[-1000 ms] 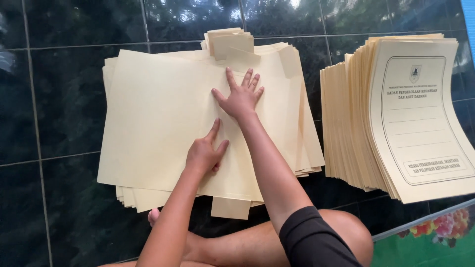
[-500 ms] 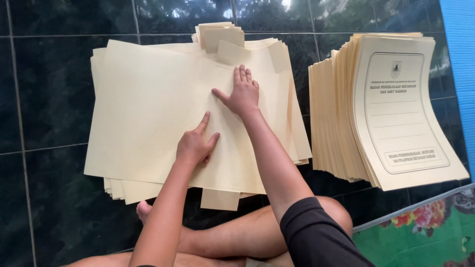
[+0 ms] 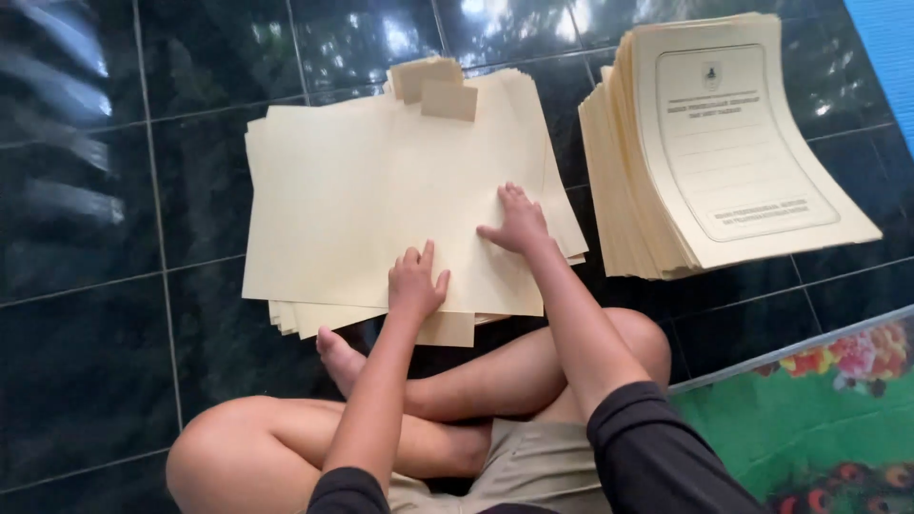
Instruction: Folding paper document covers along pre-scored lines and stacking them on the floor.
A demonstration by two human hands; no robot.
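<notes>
So the person is sitting cross-legged on a glossy black tiled floor (image 3: 114, 314) with a stack of large cream-yellow unfolded paper folder sheets (image 3: 381, 190) laid flat right in front of their knees. Both hands are flat on the top sheet. The left hand (image 3: 416, 283) sits at the near edge, fingers loosely together, palm down, gripping nothing. The right hand (image 3: 517, 221) presses near the right edge, fingers slightly spread. Over by the floor's far right there's a second thick pile of cream printed folder covers (image 3: 724, 143), its near edge curling up. A green flowered mat (image 3: 819, 419) lies at the near right corner.
</notes>
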